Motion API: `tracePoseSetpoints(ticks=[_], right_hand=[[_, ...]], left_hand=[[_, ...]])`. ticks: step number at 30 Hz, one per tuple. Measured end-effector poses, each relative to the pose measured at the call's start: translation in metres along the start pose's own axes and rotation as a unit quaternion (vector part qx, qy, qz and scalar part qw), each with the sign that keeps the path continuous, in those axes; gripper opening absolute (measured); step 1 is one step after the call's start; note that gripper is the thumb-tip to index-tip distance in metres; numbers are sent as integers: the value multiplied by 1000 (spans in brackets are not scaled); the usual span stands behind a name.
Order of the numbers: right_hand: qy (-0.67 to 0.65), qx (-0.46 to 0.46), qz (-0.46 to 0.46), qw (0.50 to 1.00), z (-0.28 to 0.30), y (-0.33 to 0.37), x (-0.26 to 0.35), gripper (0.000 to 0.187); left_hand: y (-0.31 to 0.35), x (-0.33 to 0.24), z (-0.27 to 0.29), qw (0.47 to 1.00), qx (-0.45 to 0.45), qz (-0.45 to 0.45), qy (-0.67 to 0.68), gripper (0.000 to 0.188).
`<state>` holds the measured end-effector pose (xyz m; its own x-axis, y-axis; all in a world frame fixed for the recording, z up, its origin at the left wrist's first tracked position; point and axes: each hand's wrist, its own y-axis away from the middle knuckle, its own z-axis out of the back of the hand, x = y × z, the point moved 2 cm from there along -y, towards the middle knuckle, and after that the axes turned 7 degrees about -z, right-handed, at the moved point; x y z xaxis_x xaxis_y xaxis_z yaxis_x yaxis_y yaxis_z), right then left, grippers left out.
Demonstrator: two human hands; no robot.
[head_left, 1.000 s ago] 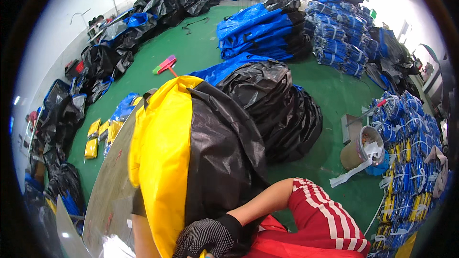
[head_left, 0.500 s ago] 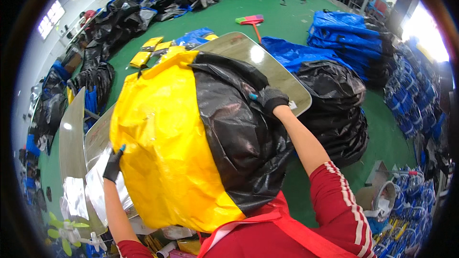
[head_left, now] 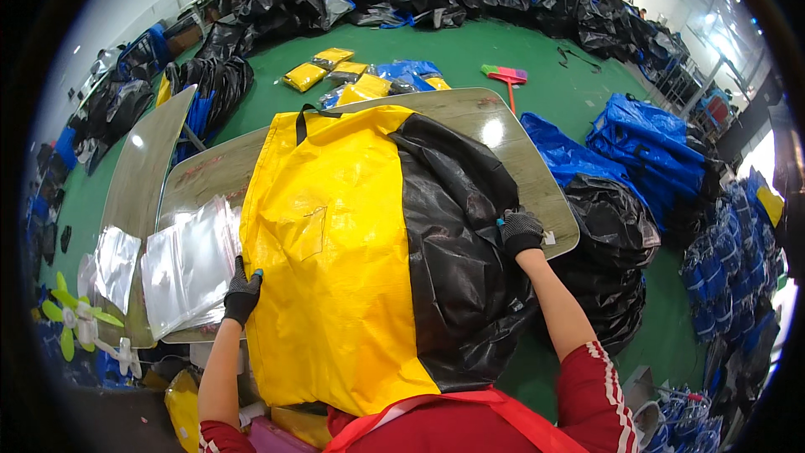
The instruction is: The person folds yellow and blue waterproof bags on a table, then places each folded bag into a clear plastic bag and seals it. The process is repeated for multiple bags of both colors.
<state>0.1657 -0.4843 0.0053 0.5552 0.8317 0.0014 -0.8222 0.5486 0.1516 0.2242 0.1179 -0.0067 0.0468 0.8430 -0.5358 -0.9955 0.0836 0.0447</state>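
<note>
A large yellow-and-black woven plastic bag (head_left: 335, 243) lies across the wood-patterned table (head_left: 210, 169) and hangs down toward my body. Its yellow part is on the left, its black part bulges on the right, and a dark strap loops from its far left corner. My left hand (head_left: 242, 294), in a dark knit glove, is closed on the yellow side edge with the thumb on top. On the opposite side my right hand (head_left: 521, 232), gloved alike, pinches the crumpled black edge near the table's right corner. The fingers beneath the bag are hidden.
Clear plastic sleeves (head_left: 189, 264) lie left of the bag. Yellow packets (head_left: 323, 67) and a broom (head_left: 507, 75) are on the green floor beyond. Black and blue bag piles (head_left: 608, 210) stand at right. A small green fan (head_left: 75, 315) sits at near left.
The bag now lies flatter and lower on the table, its far edge drawn nearer. My right hand has come down toward me along the black side. The view has swung left.
</note>
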Motion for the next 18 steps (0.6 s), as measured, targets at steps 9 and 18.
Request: tracePoseSetpoints(ticks=[9, 18], right_hand=[[-69, -40, 145, 986, 15, 24, -1, 52], [-299, 159, 55, 939, 104, -60, -85, 46]], left_hand=[[35, 46, -7, 992, -109, -30, -59, 56], [32, -54, 27, 900, -272, -257, -221, 57]])
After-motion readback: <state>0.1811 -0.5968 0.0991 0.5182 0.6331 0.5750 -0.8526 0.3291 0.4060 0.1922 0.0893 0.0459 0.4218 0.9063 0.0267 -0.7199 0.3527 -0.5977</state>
